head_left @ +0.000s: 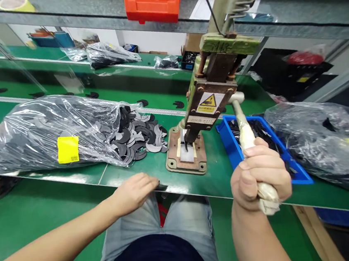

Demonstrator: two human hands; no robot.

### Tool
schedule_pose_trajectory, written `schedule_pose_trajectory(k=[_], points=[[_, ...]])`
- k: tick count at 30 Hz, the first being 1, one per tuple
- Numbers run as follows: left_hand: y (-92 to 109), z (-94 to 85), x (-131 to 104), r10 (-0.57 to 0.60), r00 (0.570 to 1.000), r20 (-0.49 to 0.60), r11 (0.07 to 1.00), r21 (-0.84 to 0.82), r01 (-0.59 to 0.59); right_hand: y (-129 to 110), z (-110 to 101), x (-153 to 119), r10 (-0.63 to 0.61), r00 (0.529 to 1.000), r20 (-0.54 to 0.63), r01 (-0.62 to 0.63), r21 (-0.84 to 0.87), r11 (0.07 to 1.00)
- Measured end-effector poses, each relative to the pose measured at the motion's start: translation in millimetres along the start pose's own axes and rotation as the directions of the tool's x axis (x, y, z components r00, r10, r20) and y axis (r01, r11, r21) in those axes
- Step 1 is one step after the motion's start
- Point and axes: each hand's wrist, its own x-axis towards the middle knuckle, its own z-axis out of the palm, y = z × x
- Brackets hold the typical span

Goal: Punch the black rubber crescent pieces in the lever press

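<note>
My right hand (pixel 260 174) is wrapped round the taped handle (pixel 245 133) of a hand press (pixel 210 89), to the right of its head. The press stands on a bolted base (pixel 185 152) with a pale plate (pixel 187 153) under its tool. Near the table's front edge, left of the base, my left hand (pixel 137 190) has its fingers together on a small dark piece (pixel 161 187). Curved black and grey pieces (pixel 140 136) spill from a clear plastic bag (pixel 52 126) left of the press.
A blue bin (pixel 302 178) of black parts sits right of the press, beside another plastic bag (pixel 328 139). An orange bin (pixel 155 14) hangs over the shelf edge (pixel 88 26) above. Dark pieces lie on the green strip (pixel 111 91) behind.
</note>
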Motion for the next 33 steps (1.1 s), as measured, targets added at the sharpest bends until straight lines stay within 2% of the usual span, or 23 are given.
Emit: schedule_pose_trajectory(k=[2, 3, 4, 5, 7, 10, 13, 16, 20, 27, 33], points=[[-4, -8.5, 23, -0.199, 0.977, -0.069, 0.957, -0.229, 0.179, 0, 1, -1, 0.000, 1.000, -0.012, 0.000, -0.006, 1.000], [-8, -11.6, 38, -0.336, 0.939, -0.077, 0.891, -0.349, 0.290, 1, 2, -1, -0.003, 1.000, -0.019, 0.003, -0.005, 1.000], [-12, -13.6, 54, -0.474, 0.879, -0.053, 0.782, -0.485, 0.392, 1, 3, -1, -0.006, 1.000, -0.026, 0.006, -0.004, 1.000], [-18, -14.5, 71, -0.558, 0.830, 0.013, 0.655, -0.607, 0.450, 1, 3, -2, -0.009, 0.999, -0.033, 0.009, -0.002, 1.000], [-29, -13.4, 105, -0.628, 0.771, 0.108, 0.468, -0.738, 0.485, 2, 3, -1, -0.020, 0.999, -0.038, 0.020, 0.001, 1.000], [-42, -7.7, 147, -0.625, 0.751, 0.215, 0.351, -0.782, 0.515, 3, 1, -1, -0.031, 0.999, -0.016, 0.031, 0.003, 1.000], [-45, -0.8, 171, -0.593, 0.767, 0.244, 0.364, -0.769, 0.526, 3, 0, -1, -0.020, 1.000, 0.002, 0.020, 0.007, 1.000], [-44, 4.3, 182, -0.575, 0.781, 0.245, 0.406, -0.743, 0.532, 3, 0, -2, -0.016, 1.000, -0.012, 0.016, 0.002, 1.000], [-45, 5.1, 185, -0.555, 0.791, 0.256, 0.425, -0.731, 0.534, 5, 3, -2, -0.039, 0.998, -0.039, 0.039, 0.006, 0.999], [-46, -0.8, 190, -0.575, 0.767, 0.284, 0.396, -0.724, 0.565, 6, 5, -2, -0.035, 0.996, -0.079, 0.035, 0.004, 0.999], [-53, 3.9, 195, -0.566, 0.768, 0.301, 0.379, -0.732, 0.567, 10, 12, -3, -0.041, 0.987, -0.152, 0.042, 0.001, 0.999]])
